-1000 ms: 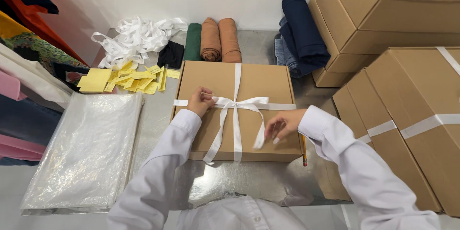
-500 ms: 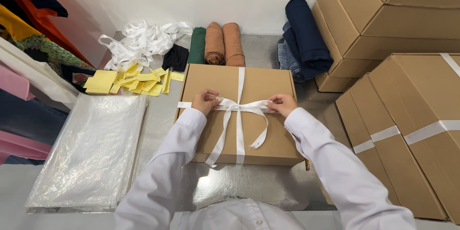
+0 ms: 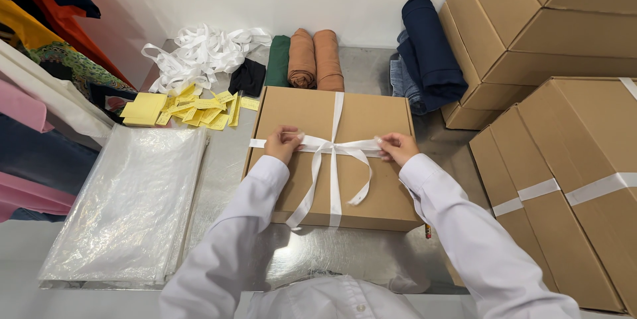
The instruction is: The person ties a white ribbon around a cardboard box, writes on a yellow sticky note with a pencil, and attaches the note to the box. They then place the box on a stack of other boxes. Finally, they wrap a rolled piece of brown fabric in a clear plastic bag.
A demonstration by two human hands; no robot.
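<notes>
Brown cardboard box [image 3: 332,159], mid-table, near the front edge. Left hand [image 3: 284,143] and right hand [image 3: 397,148] pinch the loops of the white ribbon [image 3: 334,153]: likely soft, slippery; best gripped beside the knot.

Left hand [image 3: 284,144] and right hand [image 3: 398,148] both pinched shut, spread apart.

A cardboard box [image 3: 332,159] sits mid-table [image 3: 371,259], ribbon [image 3: 334,159] across its lid. Plastic sheets [image 3: 126,206] lie left of it; paper tags [image 3: 192,108] and rolled fabrics [image 3: 308,59] lie behind, toward the far edge. Stacked cartons [image 3: 564,93] stand right.
</notes>
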